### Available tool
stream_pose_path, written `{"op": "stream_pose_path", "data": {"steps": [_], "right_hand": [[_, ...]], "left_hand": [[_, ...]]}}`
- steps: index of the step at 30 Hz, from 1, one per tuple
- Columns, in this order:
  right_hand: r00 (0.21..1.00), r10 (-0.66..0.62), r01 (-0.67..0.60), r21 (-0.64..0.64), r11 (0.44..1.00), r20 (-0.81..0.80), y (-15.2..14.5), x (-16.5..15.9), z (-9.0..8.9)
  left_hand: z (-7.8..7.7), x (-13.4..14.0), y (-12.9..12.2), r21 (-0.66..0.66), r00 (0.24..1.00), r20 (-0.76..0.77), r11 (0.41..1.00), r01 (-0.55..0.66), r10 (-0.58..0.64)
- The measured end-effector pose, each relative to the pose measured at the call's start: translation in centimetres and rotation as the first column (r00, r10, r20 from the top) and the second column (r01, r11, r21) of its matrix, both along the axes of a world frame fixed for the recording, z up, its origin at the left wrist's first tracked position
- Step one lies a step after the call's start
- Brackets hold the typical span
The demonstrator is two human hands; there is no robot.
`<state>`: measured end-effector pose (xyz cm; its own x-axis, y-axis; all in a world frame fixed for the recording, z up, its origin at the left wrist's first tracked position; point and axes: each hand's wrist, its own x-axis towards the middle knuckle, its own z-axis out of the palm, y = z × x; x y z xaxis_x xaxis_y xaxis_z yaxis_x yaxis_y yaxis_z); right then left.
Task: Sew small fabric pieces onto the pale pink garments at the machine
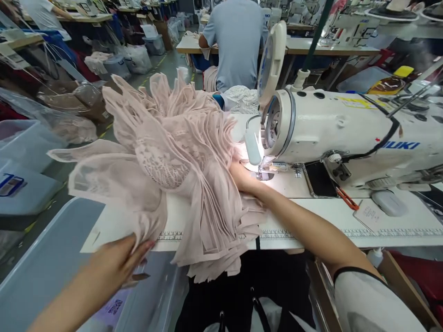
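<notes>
A large pile of pale pink bra pieces [211, 184] in lace and sheer mesh lies across the sewing table's left part and hangs over its front edge. At the lower left, my left hand [119, 260] is closed on the gathered edge of one lace bra piece [117, 180], drawn out to the pile's left. My right hand [244, 177] rests against the pile's right side, close to the needle area. Fabric hides its fingers, so their grip does not show. The white sewing machine [321, 124] stands to the right, its lamp lit.
A phone [320, 180], orange-handled cutter [346, 198], paper note [370, 216] and grey case [389, 203] lie by the machine. Below the table's left edge is a clear plastic bin [65, 235]. A person in a light blue shirt [237, 46] sits ahead.
</notes>
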<state>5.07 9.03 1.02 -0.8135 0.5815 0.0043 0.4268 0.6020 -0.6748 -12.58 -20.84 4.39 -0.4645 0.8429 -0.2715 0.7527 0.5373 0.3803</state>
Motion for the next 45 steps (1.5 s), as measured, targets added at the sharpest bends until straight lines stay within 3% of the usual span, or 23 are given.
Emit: {"op": "stream_pose_path", "data": {"steps": [2,3,4,5,7,8,11,15,17,20,21,23,26,28,31,33,35,36,39,41,42,43,45], "right_hand": [[0.993,0.105,-0.105,0.004,0.994,0.045,-2.1,-0.4,0.2],[0.990,0.128,-0.128,-0.008,0.992,0.065,-3.1,-0.5,0.3],[0.986,0.150,-0.148,-0.027,0.989,0.078,-4.0,-0.5,0.4],[0.980,0.180,-0.176,-0.049,0.983,0.080,-4.8,-0.3,0.5],[0.968,0.241,-0.237,-0.062,0.970,0.069,-5.6,0.9,0.8],[0.966,0.251,-0.248,-0.048,0.968,0.067,-5.8,1.9,1.0],[0.984,0.119,-0.123,0.024,0.992,0.131,-5.0,6.3,1.4],[0.991,-0.061,0.076,-0.122,0.990,0.123,-3.0,12.0,1.8],[0.990,-0.130,0.139,-0.208,0.968,0.056,-2.3,13.6,1.9],[0.994,-0.107,0.104,-0.316,0.943,0.010,-2.3,14.3,2.1],[0.998,-0.061,0.060,-0.360,0.931,0.010,-2.4,14.3,2.1],[0.999,0.039,-0.027,-0.456,0.890,0.018,-2.7,14.3,2.3],[0.993,0.115,-0.081,-0.558,0.826,0.027,-2.6,14.6,2.3],[0.995,0.080,-0.040,-0.521,0.852,0.056,-2.2,14.9,2.1],[0.987,-0.112,0.144,-0.327,0.934,0.116,-1.5,14.9,1.5],[0.959,-0.228,0.268,-0.263,0.927,0.170,-1.2,14.6,1.1],[0.941,-0.273,0.316,-0.234,0.919,0.199,-1.1,14.2,1.1],[0.945,-0.266,0.305,-0.218,0.927,0.190,-1.0,14.1,1.1],[0.964,-0.216,0.240,-0.151,0.959,0.157,-0.8,14.2,1.6],[0.953,-0.223,0.256,-0.152,0.955,0.206,-0.6,14.6,1.8],[0.941,-0.240,0.279,-0.149,0.949,0.237,-0.5,14.7,1.8],[0.927,-0.263,0.304,-0.127,0.944,0.266,-0.4,14.7,1.8],[0.896,-0.312,0.335,-0.018,0.942,0.317,-0.4,14.5,1.6]], "left_hand": [[2.3,0.6,1.1,0.317,0.942,-0.329,0.947,0.045,0.066],[3.2,1.2,2.3,0.477,0.893,-0.439,0.868,0.141,0.096],[3.8,2.0,3.8,0.547,0.835,-0.548,0.780,0.305,0.057],[4.0,2.9,5.6,0.565,0.774,-0.633,0.684,0.461,0.003],[3.3,4.4,9.0,0.432,0.605,-0.723,0.464,0.773,-0.335],[2.6,4.9,10.4,0.356,0.520,-0.743,0.410,0.840,-0.421],[0.6,5.0,12.3,0.143,0.385,-0.753,0.438,0.888,-0.534],[0.9,5.2,11.4,-0.048,0.377,-0.641,0.525,0.850,-0.669],[2.0,6.6,11.3,-0.091,0.365,-0.497,0.465,0.881,-0.787],[3.1,9.6,12.8,-0.017,0.272,-0.224,0.282,0.959,-0.936],[3.1,10.5,13.7,0.047,0.286,-0.212,0.282,0.958,-0.935],[2.4,11.6,15.3,0.138,0.397,-0.418,0.375,0.917,-0.817],[0.9,11.8,16.7,0.081,0.372,-0.608,0.411,0.908,-0.701],[0.6,11.4,16.7,-0.025,0.304,-0.531,0.373,0.928,-0.791],[1.7,10.8,16.2,-0.068,0.291,-0.219,0.312,0.948,-0.931],[2.8,10.9,16.2,-0.060,0.264,0.047,0.261,0.964,-0.963],[3.2,11.3,16.7,-0.034,0.250,0.174,0.248,0.968,-0.953],[3.1,11.6,17.0,-0.005,0.278,0.130,0.280,0.960,-0.952],[2.0,12.6,18.1,0.090,0.448,-0.225,0.440,0.894,-0.865],[1.7,12.9,18.4,0.048,0.490,-0.294,0.500,0.865,-0.821],[1.8,12.9,18.5,0.005,0.477,-0.217,0.488,0.873,-0.851],[2.0,12.8,18.5,-0.028,0.432,-0.078,0.436,0.900,-0.898],[2.5,12.7,18.5,-0.014,0.275,0.233,0.280,0.960,-0.933]]}}
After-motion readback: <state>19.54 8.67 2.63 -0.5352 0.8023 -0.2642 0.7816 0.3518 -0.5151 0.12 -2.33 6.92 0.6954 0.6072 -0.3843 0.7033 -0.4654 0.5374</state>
